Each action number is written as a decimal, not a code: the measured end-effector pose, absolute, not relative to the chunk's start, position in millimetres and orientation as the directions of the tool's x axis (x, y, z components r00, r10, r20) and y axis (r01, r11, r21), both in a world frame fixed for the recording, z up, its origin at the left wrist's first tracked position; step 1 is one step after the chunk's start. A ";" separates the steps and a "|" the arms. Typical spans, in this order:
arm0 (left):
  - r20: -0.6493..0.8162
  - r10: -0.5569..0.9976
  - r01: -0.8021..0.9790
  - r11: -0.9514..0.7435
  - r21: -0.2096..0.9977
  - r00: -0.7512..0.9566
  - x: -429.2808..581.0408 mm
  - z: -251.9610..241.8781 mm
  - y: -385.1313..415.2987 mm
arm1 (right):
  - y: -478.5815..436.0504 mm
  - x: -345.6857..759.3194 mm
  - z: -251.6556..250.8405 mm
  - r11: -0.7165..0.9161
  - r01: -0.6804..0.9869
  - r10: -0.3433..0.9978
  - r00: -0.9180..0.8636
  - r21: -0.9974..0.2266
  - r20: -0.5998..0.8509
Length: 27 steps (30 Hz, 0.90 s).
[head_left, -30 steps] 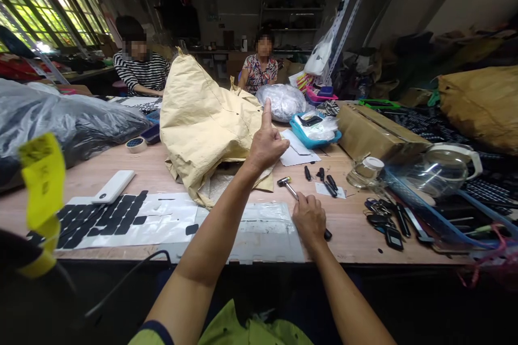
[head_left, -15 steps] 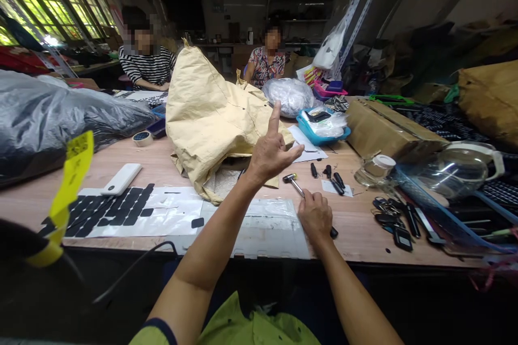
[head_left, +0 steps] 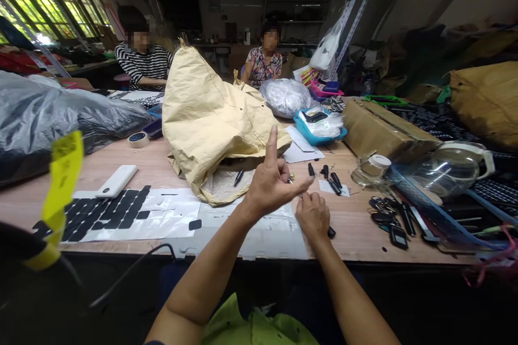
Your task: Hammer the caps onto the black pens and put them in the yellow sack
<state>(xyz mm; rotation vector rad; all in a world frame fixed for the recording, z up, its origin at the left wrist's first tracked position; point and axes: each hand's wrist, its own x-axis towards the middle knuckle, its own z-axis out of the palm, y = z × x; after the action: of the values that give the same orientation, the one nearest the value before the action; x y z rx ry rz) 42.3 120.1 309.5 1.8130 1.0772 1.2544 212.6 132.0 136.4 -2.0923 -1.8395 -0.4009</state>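
Observation:
My left hand [head_left: 265, 191] is raised above the table by the mouth of a big cream sack [head_left: 210, 118]. Its index finger points away and its thumb sticks out sideways; the other fingers are curled, with nothing visible in them. My right hand [head_left: 313, 217] is wrapped round a small hammer [head_left: 331, 232], whose black handle end shows below the palm. Most of the hammer's head is behind my left hand. Under both hands lies a clear, whitish flat sheet [head_left: 267, 237]. A small black pen-shaped piece [head_left: 238, 177] lies at the sack's mouth.
Leftward are a white power bank [head_left: 117, 181], black stickers on a white sheet [head_left: 162, 226] and a tape roll [head_left: 138, 140]. Rightward lie black key-fob-like pieces [head_left: 335, 183], keys [head_left: 399, 236], a jar [head_left: 371, 168] and a cardboard box [head_left: 388, 132]. Two people sit across the table.
My left hand has come down and nearer, its thumb now close over my right hand, covering much of the hammer's head. The view has shifted slightly. The right hand keeps its grip.

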 end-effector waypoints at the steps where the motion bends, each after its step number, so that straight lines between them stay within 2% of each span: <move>1: 0.399 0.895 0.222 -0.439 0.871 0.200 42.9 314.2 113.1 | 131.6 212.1 137.7 -0.125 0.990 0.903 0.142 -0.067 0.406; 5: 0.415 0.891 0.167 -0.444 0.880 0.184 43.3 326.1 96.7 | 130.2 210.6 142.8 -0.162 0.981 0.914 0.188 -0.103 0.360; 10: 0.420 0.889 0.157 -0.448 0.880 0.183 40.8 332.4 94.6 | 130.6 209.6 144.8 -0.152 0.984 0.929 0.173 -0.089 0.327; 20: 0.426 0.890 0.146 -0.449 0.881 0.165 37.7 332.5 98.6 | 130.4 209.7 146.7 -0.144 0.988 0.924 0.155 -0.058 0.349; 27: 0.432 0.887 0.123 -0.453 0.883 0.165 36.6 328.0 98.1 | 129.2 206.9 148.9 -0.160 0.983 0.926 0.180 -0.088 0.331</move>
<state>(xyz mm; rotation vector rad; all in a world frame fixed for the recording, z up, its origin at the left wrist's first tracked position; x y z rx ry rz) 36.6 98.1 328.0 1.7271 0.9684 1.3523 206.9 129.2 148.9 -2.1785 -1.8243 -0.2897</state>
